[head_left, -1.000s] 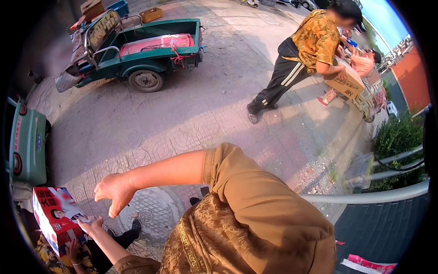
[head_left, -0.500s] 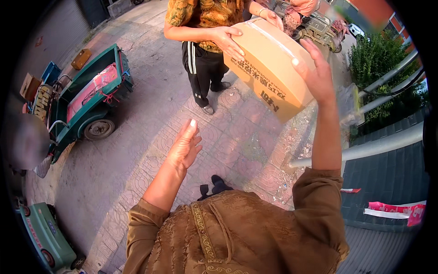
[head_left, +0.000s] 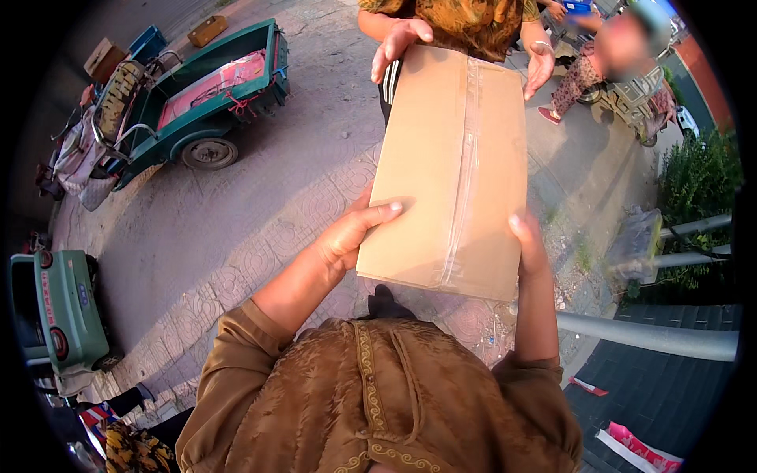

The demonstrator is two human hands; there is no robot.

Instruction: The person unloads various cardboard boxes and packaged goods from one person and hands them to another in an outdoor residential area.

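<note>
Box (head_left: 418,158) was clamped between left hand (head_left: 347,236) and right hand (head_left: 530,243), near end. Co-worker's hands (head_left: 402,43) were spread at far end. Handover judged mostly done; full release couldn't be confirmed.

The carton (head_left: 430,173) is concealing most fingers of the right hand (head_left: 533,248); the upper edge is cropping the facing person (head_left: 457,27) — blurring is obscuring another person (head_left: 599,63) above the waist.

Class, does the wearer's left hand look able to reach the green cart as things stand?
Probably not: the left hand holds the cardboard box, and paving stretches between hand and green cart.
</note>
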